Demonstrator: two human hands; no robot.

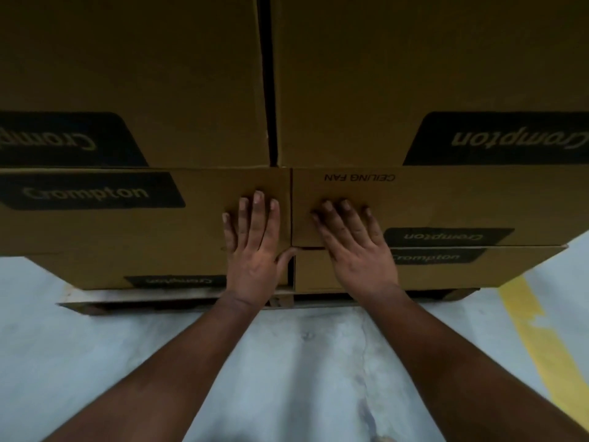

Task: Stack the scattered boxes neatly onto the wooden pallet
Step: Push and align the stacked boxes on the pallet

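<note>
Stack of brown cartons sits on the wooden pallet [178,303], which rests on the pale floor [302,378]; only the pallet's front edge shows.

Left hand [253,247] lies flat, fingers straight, on the left middle-tier box [127,224] — grip wide, holding nothing. Right hand [353,247] likewise flat on the right middle-tier box [446,202], marked "CEILING FAN".

Judgement: stiff corrugated board, probably fairly heavy; the faces look smooth, so palms could slip. Best pushed square near the seam, or lifted by the bottom edges.

Hidden — box tops, far sides, stack height; logos cut off at both frame edges. Yellow floor line [529,330] at right.
</note>
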